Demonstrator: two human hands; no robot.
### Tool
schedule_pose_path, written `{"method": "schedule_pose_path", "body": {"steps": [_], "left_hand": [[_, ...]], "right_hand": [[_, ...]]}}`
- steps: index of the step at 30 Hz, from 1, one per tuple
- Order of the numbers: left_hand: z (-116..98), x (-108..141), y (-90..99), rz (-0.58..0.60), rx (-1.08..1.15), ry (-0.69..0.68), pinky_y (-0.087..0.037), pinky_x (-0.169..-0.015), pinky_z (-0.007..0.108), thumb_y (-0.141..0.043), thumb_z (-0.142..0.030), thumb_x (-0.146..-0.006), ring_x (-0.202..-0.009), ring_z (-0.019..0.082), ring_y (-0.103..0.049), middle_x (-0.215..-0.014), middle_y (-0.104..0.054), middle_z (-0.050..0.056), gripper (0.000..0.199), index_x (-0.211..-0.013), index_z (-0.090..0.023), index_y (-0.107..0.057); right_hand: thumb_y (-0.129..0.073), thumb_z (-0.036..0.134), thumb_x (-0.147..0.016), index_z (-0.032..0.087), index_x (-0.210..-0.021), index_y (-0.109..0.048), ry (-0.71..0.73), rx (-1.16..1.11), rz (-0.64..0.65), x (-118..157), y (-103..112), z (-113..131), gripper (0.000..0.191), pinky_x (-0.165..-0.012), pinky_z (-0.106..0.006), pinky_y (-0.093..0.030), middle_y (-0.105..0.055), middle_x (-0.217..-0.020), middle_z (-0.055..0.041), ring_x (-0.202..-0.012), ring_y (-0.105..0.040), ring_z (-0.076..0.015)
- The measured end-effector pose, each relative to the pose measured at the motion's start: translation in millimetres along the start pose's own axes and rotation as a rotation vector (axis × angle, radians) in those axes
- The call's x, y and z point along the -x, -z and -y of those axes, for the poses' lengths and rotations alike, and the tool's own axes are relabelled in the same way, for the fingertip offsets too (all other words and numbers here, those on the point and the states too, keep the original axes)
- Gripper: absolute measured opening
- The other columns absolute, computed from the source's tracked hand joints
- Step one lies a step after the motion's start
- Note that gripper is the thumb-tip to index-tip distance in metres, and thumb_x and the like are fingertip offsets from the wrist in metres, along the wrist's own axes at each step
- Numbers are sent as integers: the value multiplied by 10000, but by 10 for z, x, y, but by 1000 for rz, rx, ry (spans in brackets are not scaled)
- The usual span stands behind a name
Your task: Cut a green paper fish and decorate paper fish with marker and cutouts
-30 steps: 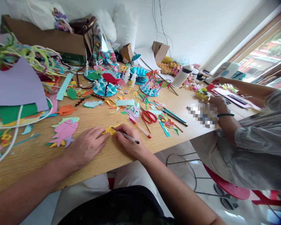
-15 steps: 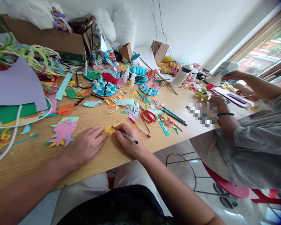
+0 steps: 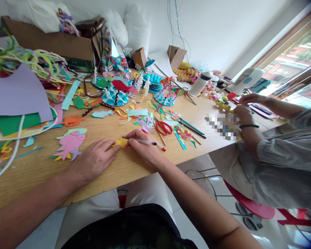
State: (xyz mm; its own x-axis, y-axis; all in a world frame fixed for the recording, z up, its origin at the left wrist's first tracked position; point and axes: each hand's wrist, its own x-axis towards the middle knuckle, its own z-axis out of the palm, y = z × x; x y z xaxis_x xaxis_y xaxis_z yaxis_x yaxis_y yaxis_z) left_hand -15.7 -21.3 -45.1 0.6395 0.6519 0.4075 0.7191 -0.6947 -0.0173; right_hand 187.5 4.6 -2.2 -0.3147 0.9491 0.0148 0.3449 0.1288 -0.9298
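A small yellow paper cut-out (image 3: 122, 142) lies on the table between my hands. The fingertips of my left hand (image 3: 96, 156) are pressed together and hold its left end down. My right hand (image 3: 142, 148) grips a clear-barrelled pen (image 3: 144, 141) with a dark cap end, its tip over the right part of the yellow paper. Left of my left hand rests a stack of paper fish (image 3: 73, 141), pink on top. Beyond my right hand are red-handled scissors (image 3: 163, 128) and a red-ended pen (image 3: 162, 148), partly hidden behind the hand.
Paper scraps (image 3: 145, 121) and two dark blue pencils (image 3: 191, 128) spread past the scissors. Blue bases with fish (image 3: 115, 97), glue bottles (image 3: 146, 87) and a white bottle (image 3: 200, 84) stand farther back. Purple paper (image 3: 18, 93) lies left. At right, a co-worker's hands (image 3: 245, 107) handle something small.
The pen in my right hand has tilted flatter, its rear end swinging up and right. My left hand stays on the yellow paper. The co-worker's hands have come together.
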Motion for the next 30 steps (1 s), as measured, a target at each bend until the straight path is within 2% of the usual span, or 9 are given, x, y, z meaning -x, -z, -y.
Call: {"method": "schedule_pose_path", "body": {"steps": [5,10,23,30], "left_hand": [[-6,-8,-1,9,11,18,-510,-854,418,-372,-196,-922,-993,254,-574,-1049,-623,113,350,-1189,-182,-598],[2,-3,-13,16,25,13,-509,-852,432,-383,-196,-917,-1012,267,-570,-1067,-618,122,345,-1185,-175,-599],[-11,1,-13,33,52,51,-504,-860,445,-382,-189,-913,-1024,269,-567,-1088,-614,123,362,-1210,-197,-590],[-8,6,-10,46,35,37,-497,-877,465,-391,-195,-917,-1047,291,-562,-1124,-611,146,354,-1207,-159,-591]], "right_hand": [[-501,149,-763,187,-770,-570,47,32,-59,-62,-79,-85,79,-579,-230,-403,-589,-653,35,-611,-536,-108],[-506,157,-760,188,-789,-585,69,45,-68,-64,-123,-162,90,-559,-217,-390,-594,-672,38,-608,-533,-98],[-500,153,-766,187,-791,-592,57,92,-47,-56,-127,-132,101,-563,-211,-386,-588,-668,42,-597,-515,-90],[-501,165,-778,184,-792,-595,86,102,-58,-49,-126,-145,98,-557,-208,-376,-586,-667,39,-599,-515,-90]]}}
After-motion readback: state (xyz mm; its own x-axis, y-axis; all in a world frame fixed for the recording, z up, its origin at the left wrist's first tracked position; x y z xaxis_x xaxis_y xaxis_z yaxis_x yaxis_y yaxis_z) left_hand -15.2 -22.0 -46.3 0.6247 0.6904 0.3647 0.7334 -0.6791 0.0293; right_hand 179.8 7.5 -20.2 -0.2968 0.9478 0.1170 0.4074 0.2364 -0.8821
